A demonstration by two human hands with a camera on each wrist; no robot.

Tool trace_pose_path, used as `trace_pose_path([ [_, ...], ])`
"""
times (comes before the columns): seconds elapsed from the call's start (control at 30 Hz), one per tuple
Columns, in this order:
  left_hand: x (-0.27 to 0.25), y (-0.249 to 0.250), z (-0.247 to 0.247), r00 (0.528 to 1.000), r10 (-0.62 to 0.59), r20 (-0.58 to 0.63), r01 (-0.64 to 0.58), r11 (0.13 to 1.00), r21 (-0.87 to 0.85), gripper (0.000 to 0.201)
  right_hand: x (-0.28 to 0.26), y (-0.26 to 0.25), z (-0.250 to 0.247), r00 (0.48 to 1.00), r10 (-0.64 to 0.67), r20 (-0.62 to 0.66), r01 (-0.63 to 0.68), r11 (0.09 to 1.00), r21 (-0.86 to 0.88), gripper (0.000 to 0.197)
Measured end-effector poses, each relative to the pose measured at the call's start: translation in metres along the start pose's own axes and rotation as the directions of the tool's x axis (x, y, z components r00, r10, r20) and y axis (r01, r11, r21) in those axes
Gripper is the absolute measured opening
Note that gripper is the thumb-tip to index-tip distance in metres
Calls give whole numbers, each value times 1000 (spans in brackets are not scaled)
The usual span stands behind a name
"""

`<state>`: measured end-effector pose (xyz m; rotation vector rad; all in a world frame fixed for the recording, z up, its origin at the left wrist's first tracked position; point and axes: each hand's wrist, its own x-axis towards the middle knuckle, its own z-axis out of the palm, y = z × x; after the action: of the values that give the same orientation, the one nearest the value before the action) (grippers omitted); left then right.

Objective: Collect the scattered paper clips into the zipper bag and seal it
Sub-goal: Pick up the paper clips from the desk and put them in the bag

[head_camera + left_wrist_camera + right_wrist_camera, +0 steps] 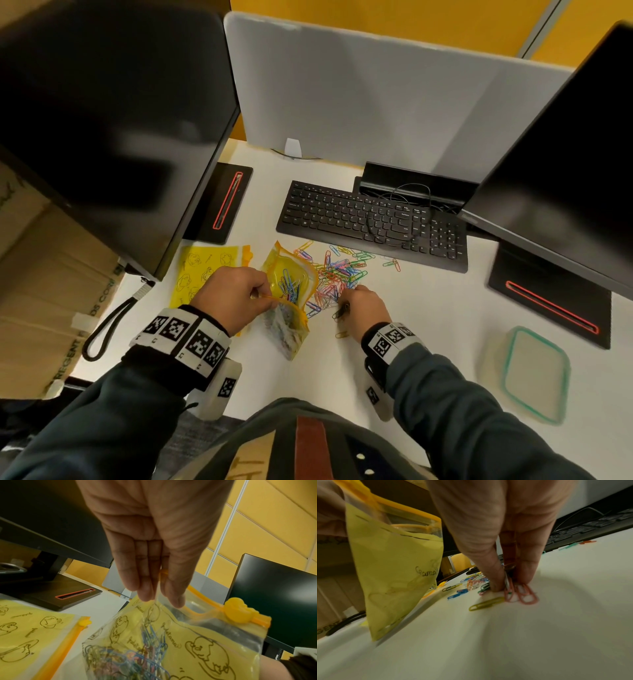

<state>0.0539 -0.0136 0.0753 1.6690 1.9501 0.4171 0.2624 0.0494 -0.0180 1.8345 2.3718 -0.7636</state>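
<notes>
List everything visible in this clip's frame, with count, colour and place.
zipper bag: one, yellow, held open, clips inside
paper clips: many, mixed colours, loose before the keyboard
second bag: one, yellow, flat at left
keyboard: one, black, centre
monitors: two, black, either side
container: one, clear with green rim, right
desk: white
left hand: pinches the bag's rim
right hand: fingers pinching clips

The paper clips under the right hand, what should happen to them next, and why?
Probably lift that pinch of paper clips and drop it into the bag. The right hand has its fingers closed around a few on the desk, the left hand holds the bag's mouth open, and many clips lie loose.
</notes>
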Motion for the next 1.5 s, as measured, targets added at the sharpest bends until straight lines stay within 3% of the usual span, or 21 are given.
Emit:
trace_pose_path([
  [0.23, 3, 3, 2, 1000, 21, 3, -21, 1000, -4, 13, 11, 4, -12, 991, 112, 79, -117, 991, 63, 15],
  [0.4, 7, 5, 5, 998, 62, 32, -63, 998, 16, 13, 5, 11, -33, 985, 170, 27, -172, 951, 257, 34],
  [0.5, 9, 5, 8, 996, 76, 55, -77, 997, 20, 15, -7, -3, -64, 988, 153, 12, -135, 826, 547, 36],
  [0.63, 10, 10, 13, 995, 71, 65, -72, 997, 12, 16, -14, -41, -98, 997, -66, -39, 72, 632, 772, 25],
  [0.73, 9, 13, 14, 994, 85, 62, -87, 996, 20, 12, -9, -60, -92, 986, -163, -44, 144, 679, 720, 26],
  [0.83, 5, 11, 13, 994, 96, 46, -96, 995, 2, 12, -6, -57, -78, 984, -175, -38, 159, 757, 634, 25],
  [0.97, 0, 4, 13, 998, 56, 11, -55, 998, -22, 11, -4, -23, -71, 993, 25, -117, 62, 724, 687, 22],
  [1.03, -2, 1, 12, 1000, 28, 9, -28, 999, -41, 9, -5, 2, -61, 992, 103, -76, -44, 833, 551, 19],
  [1.1, -5, -2, 10, 1000, -1, -6, 0, 997, -83, 8, -11, 23, -41, 993, 100, 64, -114, 956, 270, 21],
  [1.17, -7, -4, 5, 998, -26, -52, 18, 990, -139, 24, -17, 34, -20, 982, 94, 161, -118, 982, 147, 25],
  [1.23, -8, -7, -1, 994, -44, -95, 28, 985, -170, 37, -18, 37, -4, 986, 77, 146, -100, 983, 155, 22],
  [1.33, -7, -11, -9, 988, -71, -135, 46, 982, -183, 36, -12, 28, 5, 997, 9, 74, -17, 994, 106, 16],
  [1.4, -7, -12, -15, 985, -95, -147, 66, 980, -189, 30, -12, 17, 6, 994, -105, 35, 103, 993, 55, 12],
  [1.43, -7, -13, -17, 982, -115, -151, 83, 976, -201, 25, -14, 12, 8, 978, -205, 31, 205, 978, 25, 14],
  [1.5, -8, -15, -21, 976, -151, -159, 117, 971, -209, 18, -22, 3, 18, 885, -453, 109, 462, 884, -74, 33],
])
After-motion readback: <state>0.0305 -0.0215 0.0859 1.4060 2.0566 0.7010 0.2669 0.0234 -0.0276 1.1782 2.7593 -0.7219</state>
